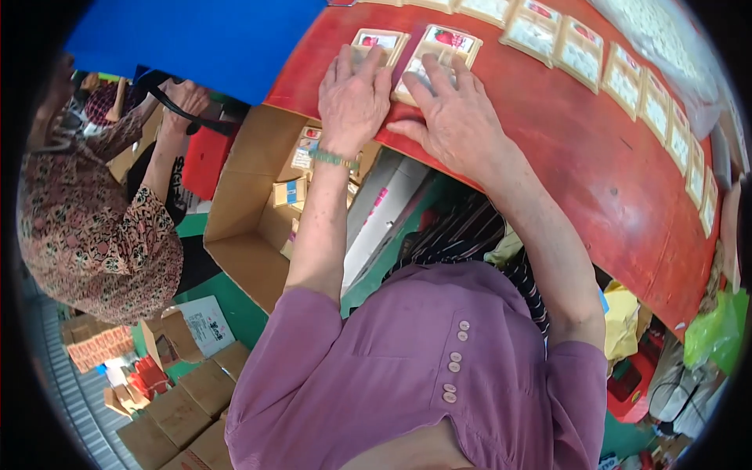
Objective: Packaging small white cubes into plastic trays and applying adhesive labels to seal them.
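Note:
My left hand (352, 106) lies over a small pale tray pack (381, 38) with a strawberry picture, near the front edge of the red table. Its fingers are stretched out and cover the pack's lower part. Just to the right, my right hand (457, 113) rests with spread fingers on a similar but longer-looking pack (454, 39). That pack also shows a strawberry picture and has a clear window. Neither hand is closed round its pack. A green beaded bracelet (334, 160) circles my left wrist.
More packs (580, 47) stand in a curved row along the far side of the red table (540, 141). Beyond them lies a clear bag of small white pieces (666, 39). An open cardboard box (243, 188) holding packs sits below my left forearm. Another person (110, 227) works at left.

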A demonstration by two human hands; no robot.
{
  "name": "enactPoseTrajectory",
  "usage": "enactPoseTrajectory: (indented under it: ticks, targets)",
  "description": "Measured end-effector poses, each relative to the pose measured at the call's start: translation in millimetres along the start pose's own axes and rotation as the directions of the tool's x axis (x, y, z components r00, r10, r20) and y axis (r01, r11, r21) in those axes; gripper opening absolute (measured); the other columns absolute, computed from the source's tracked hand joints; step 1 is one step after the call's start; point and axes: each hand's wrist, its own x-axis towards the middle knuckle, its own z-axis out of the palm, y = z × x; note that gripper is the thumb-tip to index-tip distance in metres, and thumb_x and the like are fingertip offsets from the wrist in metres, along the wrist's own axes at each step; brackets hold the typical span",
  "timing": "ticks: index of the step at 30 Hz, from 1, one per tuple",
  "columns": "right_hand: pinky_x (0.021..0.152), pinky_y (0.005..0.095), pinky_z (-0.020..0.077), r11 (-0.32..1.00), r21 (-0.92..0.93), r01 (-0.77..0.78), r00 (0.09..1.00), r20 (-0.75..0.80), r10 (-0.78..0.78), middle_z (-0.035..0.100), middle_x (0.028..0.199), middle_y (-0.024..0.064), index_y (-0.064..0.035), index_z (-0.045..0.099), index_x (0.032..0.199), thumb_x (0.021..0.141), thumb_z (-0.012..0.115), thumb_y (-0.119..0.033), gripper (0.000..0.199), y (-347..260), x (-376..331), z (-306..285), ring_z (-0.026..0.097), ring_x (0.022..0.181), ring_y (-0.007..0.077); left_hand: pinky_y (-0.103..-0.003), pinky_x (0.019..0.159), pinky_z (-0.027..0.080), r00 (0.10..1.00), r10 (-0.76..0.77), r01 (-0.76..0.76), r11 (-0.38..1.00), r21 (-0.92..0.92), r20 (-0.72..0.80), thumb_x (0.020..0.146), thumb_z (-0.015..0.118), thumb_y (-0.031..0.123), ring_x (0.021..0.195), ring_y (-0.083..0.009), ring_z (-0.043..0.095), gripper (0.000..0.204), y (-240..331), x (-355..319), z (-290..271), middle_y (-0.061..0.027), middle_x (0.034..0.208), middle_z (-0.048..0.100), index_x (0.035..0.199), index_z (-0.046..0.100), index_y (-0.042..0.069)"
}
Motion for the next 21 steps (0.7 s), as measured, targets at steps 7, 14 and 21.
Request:
enactPoseTrajectory:
  ticks: [7, 14, 21]
  targets:
    - [0.102, 0.0509, 0.0349, 0.999, 0.034, -0.008, 0.999, 0.048, 0.007, 0.036, 0.142, 0.0162, -0.0061, 0.048, 0.129, 0.081, 0.063, -0.047, 0.065, -58.0, -66.7, -17.4, 0.033, 0.129, 0.0437, -0.051, 0.097, 0.038, 0.997, 0.060, -0.059, 0.998, -0.029, 0.043, 0.091, 0.050, 0.028, 0.118, -0.0463, 0.044, 0.040, 7.5, -70.2, -39.8, -0.0317, 0.132, 0.042, 0.126, 0.055, 0.011]
    - [0.103, 0.0464, 0.0373, 0.983, 0.111, -0.145, 0.989, 0.014, 0.145, 0.043, 0.137, 0.0117, -0.0074, 0.052, 0.125, 0.080, 0.069, -0.028, 0.052, -31.6, -107.1, -15.7, 0.034, 0.128, 0.0406, -0.054, 0.097, 0.036, 0.995, 0.057, -0.060, 0.998, 0.022, 0.085, 0.091, 0.051, 0.029, 0.119, -0.0467, 0.043, 0.042, 20.3, -71.1, -13.6, -0.0308, 0.135, 0.041, 0.129, 0.053, 0.013]
    - [0.101, 0.0434, 0.0405, 0.977, 0.081, -0.199, 0.977, -0.066, 0.205, 0.046, 0.134, 0.0109, -0.0074, 0.055, 0.122, 0.082, 0.068, -0.019, 0.044, 1.7, -123.4, -26.9, 0.034, 0.128, 0.0400, -0.065, 0.102, 0.023, 0.994, 0.037, -0.052, 0.989, 0.139, 0.107, 0.093, 0.050, 0.039, 0.129, -0.0460, 0.034, 0.050, 61.7, -52.7, 0.8, -0.0279, 0.137, 0.040, 0.132, 0.048, 0.008]
